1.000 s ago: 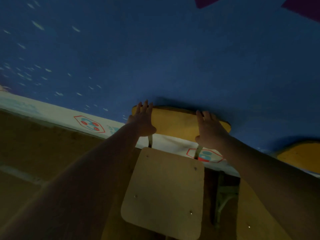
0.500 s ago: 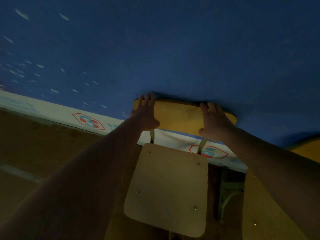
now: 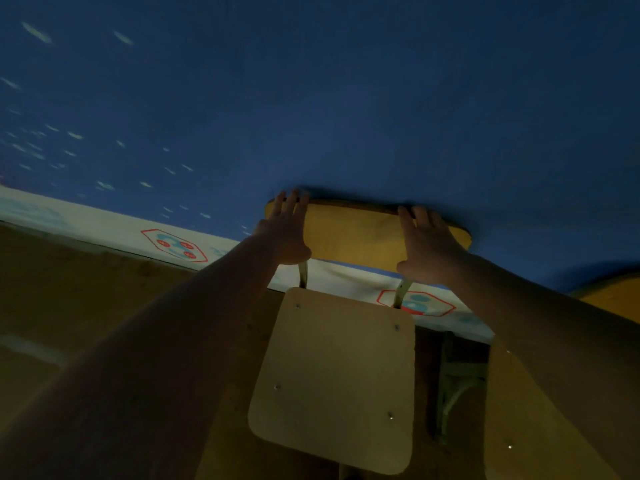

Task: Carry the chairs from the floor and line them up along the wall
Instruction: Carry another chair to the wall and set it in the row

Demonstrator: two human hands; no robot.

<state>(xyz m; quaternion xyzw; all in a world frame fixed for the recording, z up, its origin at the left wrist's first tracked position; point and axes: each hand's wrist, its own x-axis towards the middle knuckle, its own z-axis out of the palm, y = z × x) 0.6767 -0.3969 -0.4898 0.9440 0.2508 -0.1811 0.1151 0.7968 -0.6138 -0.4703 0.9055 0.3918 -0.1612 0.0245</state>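
Little change from half a second ago. Left hand (image 3: 287, 233) and right hand (image 3: 427, 249) stay flat on the front of the chair (image 3: 334, 375) backrest (image 3: 356, 237), fingers straight, tips at its top edge, thumbs at the lower edge, no curled grip. Backrest top meets the blue wall (image 3: 346, 98) just beyond the fingertips. Seat below the wrists. Second chair (image 3: 611, 297) just right of the right forearm, now cropped a bit more.

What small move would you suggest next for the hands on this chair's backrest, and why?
Probably lift both hands off and step back: the left hand and right hand lie flat on the backrest, whose top edge already seems to meet the blue wall, beside a neighbouring chair at the right.
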